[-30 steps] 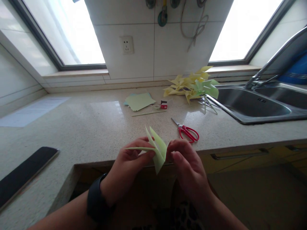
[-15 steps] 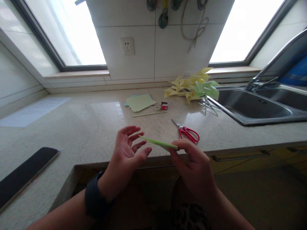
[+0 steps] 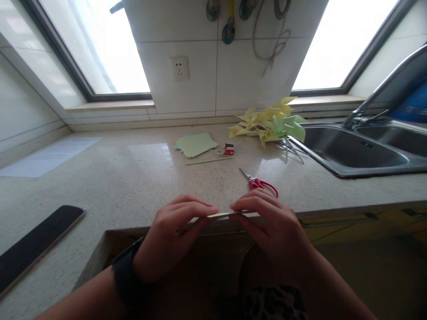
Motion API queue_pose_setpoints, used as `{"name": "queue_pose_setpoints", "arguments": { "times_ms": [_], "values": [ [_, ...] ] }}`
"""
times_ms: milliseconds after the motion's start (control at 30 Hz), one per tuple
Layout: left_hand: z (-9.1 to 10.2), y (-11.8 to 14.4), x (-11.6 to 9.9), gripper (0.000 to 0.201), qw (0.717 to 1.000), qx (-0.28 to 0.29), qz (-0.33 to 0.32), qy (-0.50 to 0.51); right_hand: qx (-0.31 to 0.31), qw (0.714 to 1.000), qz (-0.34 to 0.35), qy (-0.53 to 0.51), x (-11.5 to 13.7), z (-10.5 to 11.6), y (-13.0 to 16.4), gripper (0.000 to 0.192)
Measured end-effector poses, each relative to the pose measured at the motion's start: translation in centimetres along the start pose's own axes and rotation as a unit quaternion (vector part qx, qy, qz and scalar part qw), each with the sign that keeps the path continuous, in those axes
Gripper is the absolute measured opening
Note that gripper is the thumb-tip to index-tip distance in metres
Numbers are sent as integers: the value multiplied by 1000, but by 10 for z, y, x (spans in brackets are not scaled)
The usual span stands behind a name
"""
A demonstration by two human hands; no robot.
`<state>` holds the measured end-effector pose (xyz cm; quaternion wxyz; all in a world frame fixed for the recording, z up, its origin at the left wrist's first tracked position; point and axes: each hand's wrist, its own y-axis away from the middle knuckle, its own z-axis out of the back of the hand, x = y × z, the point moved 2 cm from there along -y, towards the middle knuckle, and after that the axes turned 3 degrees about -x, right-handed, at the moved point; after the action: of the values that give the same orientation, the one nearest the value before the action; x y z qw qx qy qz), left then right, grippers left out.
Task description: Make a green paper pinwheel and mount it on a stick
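- The pale-green folded piece of thin paper (image 3: 223, 215) lies between the fingertips of both hands, seen nearly edge-on as a narrow strip in front of the countertop's front edge.
- Half a second ago only the right fingers gripped it; a second ago its flaps stood apart like wings. It now looks flat, which suggests that a fold is being pressed down.
- The bare left hand (image 3: 176, 226), a dark band (image 3: 128, 271) round its wrist, has closed from spread fingers to a pinch on the paper's left end, thumb beneath.
- The bare right hand (image 3: 271, 218) pinches the right end, thumb below and fingers above. With both ends held, the paper seems steadier for creasing.
- Just beyond the right fingers lie red-handled metal scissors (image 3: 255, 182), unmoved on the speckled pale stone countertop (image 3: 143, 186).
- Farther beyond the fingertips are a thin pale stick (image 3: 209, 161), a small red-and-black box (image 3: 229, 149) and a stack of pale-green and bluish paper sheets (image 3: 197, 145).
- Beyond and right of the right fingers, yellow and green paper pinwheels (image 3: 258, 119) rest beside the steel sink (image 3: 336, 146).
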<state>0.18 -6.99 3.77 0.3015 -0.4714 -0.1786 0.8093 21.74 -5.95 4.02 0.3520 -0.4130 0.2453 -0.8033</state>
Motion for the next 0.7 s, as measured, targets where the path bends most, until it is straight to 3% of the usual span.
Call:
{"name": "queue_pose_setpoints", "arguments": {
  "times_ms": [133,300,467,700],
  "values": [
    [-1,0,3,25,1000,-19,1,17,-35,998,-42,-44,-5,4,2,7],
    [-2,4,-2,42,997,0,-71,-17,17,1000,-5,6,3,4,-1,3],
    [-3,7,-5,35,997,-13,-63,-39,4,1000,10,7,13,-2,-2,7],
    [-2,4,-9,24,993,-33,-73,-83,-30,998,28,48,6,5,-3,7]
  ]
}}
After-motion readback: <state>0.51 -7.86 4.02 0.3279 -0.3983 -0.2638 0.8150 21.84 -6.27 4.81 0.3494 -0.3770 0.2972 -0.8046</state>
